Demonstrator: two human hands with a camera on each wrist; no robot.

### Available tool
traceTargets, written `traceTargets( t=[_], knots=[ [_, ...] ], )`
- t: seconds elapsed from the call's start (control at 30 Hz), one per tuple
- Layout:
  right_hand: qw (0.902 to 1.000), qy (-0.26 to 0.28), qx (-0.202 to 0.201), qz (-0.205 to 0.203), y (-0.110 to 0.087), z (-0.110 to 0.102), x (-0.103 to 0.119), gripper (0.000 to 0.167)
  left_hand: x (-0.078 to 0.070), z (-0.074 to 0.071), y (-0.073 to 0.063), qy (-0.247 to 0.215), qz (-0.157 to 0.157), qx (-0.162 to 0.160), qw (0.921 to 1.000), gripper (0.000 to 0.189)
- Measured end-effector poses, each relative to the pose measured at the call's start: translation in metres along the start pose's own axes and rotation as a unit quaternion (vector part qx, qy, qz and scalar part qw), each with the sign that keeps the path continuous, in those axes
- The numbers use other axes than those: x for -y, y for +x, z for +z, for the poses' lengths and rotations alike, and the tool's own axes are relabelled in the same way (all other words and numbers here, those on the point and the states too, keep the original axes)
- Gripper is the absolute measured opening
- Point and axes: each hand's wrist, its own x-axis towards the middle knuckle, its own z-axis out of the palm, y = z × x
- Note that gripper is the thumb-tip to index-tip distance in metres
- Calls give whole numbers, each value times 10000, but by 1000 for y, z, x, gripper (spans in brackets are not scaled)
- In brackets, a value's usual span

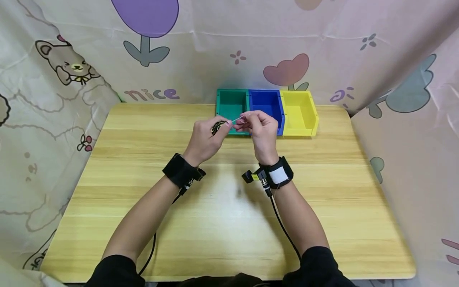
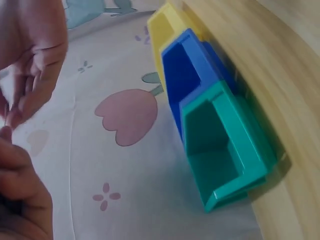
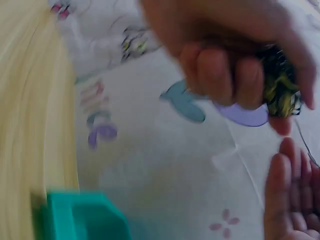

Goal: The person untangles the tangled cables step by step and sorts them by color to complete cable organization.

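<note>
Above the far side of the table, my left hand (image 1: 206,139) grips a small black-and-gold patterned bundle (image 1: 218,127). The right wrist view shows this bundle (image 3: 282,85) held between curled fingers and thumb; its exact kind is unclear. A thin strand (image 1: 238,118) runs from the left fingertips to my right hand (image 1: 264,133), which pinches it between thumb and forefinger. Both hands are close together, fingertips almost meeting. In the left wrist view the bundle is mostly hidden behind the left hand (image 2: 22,195).
Three joined bins, green (image 1: 233,92), blue (image 1: 265,93) and yellow (image 1: 310,119), stand at the table's back edge, just beyond the hands. The wooden table (image 1: 222,223) meets a printed cloth (image 1: 208,48) behind it. Black cables (image 1: 283,227) trail from both wrist cameras.
</note>
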Motion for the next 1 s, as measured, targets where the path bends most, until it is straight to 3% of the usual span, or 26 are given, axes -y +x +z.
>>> traceTargets(
  t=[0.07, 0.1, 0.2, 0.27, 0.33, 0.4, 0.57, 0.67, 0.73, 0.83, 1.0],
  knots=[
    [9962, -746, 435, -71, -2, 1, 1, 21, 1, 1, -2, 247, 60, -2, 9997, 38],
    [9895, -1225, 756, -149, -3, 2, 2, 22, 0, 1, -2, 319, 116, -39, 9994, 41],
    [9518, -2554, 1621, -515, -5, 6, 4, 26, -1, 0, -1, 498, 170, -219, 9984, 48],
    [9271, -3167, 1845, -781, -7, 7, 3, 31, -2, -1, 0, 583, 155, -293, 9977, 50],
    [9189, -3382, 1774, -990, -10, 6, 0, 40, -2, -1, -1, 714, 113, -319, 9969, 51],
    [9233, -3313, 1618, -1079, -12, 3, -4, 45, -1, -1, -1, 778, 135, -262, 9965, 51],
    [9478, -2494, 1561, -1232, -15, -6, -7, 55, -2, -3, -3, 839, 438, 167, 9954, 49],
    [9521, -2256, 1442, -1476, -15, -14, -6, 56, -2, -6, -4, 669, 537, 503, 9950, 46],
    [9552, -2150, 1269, -1587, -14, -18, -5, 57, -1, -8, -3, 390, 411, 612, 9965, 44],
    [9641, -1933, 725, -1673, -10, -25, -4, 56, 5, -10, -2, -171, -10, 415, 9990, 41],
    [9787, -1658, -143, -1199, -8, -29, -9, 48, 14, -10, -4, -928, -437, 96, 9947, 39]
  ],
)
